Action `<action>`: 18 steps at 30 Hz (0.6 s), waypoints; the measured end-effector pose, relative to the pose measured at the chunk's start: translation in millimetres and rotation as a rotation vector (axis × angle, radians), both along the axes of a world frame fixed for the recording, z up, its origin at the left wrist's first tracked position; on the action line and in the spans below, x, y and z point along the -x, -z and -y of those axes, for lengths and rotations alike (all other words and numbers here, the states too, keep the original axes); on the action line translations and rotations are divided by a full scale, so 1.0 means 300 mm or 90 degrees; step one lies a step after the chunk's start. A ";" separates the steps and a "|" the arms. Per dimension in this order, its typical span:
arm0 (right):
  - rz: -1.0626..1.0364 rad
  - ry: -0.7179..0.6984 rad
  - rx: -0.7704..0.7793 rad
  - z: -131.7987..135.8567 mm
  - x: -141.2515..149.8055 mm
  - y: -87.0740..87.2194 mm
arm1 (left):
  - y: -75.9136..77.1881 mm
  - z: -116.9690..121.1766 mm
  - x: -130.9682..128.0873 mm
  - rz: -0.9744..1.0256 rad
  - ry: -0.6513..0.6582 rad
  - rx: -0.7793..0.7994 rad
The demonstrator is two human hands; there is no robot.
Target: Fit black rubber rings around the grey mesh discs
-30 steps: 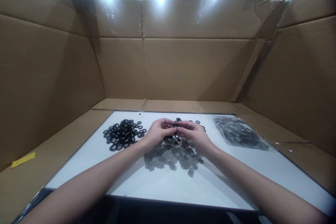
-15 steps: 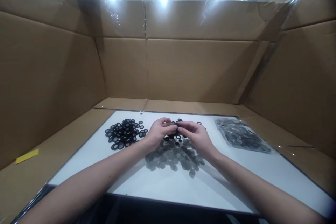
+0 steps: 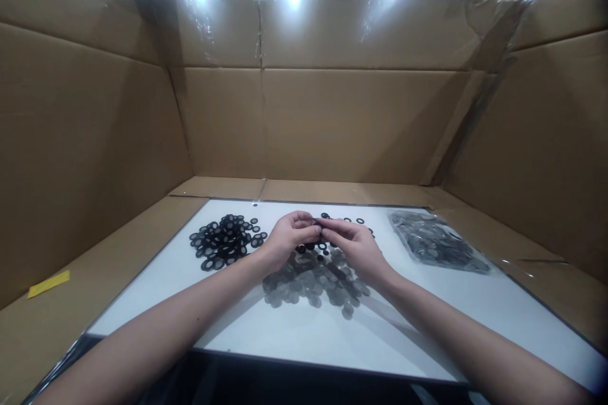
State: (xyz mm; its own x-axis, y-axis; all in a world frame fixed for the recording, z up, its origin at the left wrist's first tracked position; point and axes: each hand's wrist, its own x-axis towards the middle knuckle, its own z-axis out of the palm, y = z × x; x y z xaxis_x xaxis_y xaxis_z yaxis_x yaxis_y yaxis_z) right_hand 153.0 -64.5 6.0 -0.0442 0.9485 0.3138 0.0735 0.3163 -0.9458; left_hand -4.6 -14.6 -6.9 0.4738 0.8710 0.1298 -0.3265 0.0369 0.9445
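My left hand [image 3: 287, 239] and my right hand [image 3: 354, 242] meet fingertip to fingertip above the white board [image 3: 294, 335]. Both are pinched on a small dark ring [image 3: 317, 223] held between them. Right below the hands lies a heap of grey round discs [image 3: 313, 281]. To the left of my left hand sits a pile of black rings [image 3: 225, 242]. A few loose black rings [image 3: 360, 221] lie just behind my right hand.
A clear plastic bag of grey discs [image 3: 434, 242] lies at the board's right side. Tall cardboard walls [image 3: 342, 120] enclose the board on three sides. A yellow strip [image 3: 48, 283] lies on the cardboard floor at the left.
Both hands stay together over the grey heap, with only small finger movements on the ring. The view has shifted slightly.
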 end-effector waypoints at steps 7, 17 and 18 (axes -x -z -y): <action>0.005 0.005 0.002 -0.009 0.002 0.019 | 0.008 -0.007 0.005 -0.068 -0.051 -0.087; 0.007 0.029 0.013 -0.002 0.003 0.012 | 0.000 -0.002 0.002 -0.052 -0.055 -0.072; 0.014 0.032 0.014 -0.001 0.003 0.009 | 0.001 0.000 0.000 -0.042 -0.055 -0.062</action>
State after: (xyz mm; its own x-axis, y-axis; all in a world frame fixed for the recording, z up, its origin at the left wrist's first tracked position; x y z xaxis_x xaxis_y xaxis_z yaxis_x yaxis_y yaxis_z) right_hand 152.2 -64.2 3.2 -0.0026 0.9565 0.2918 0.1091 0.2903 -0.9507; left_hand -4.5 -14.6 -7.2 0.4073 0.8938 0.1874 -0.2615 -0.0825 0.9617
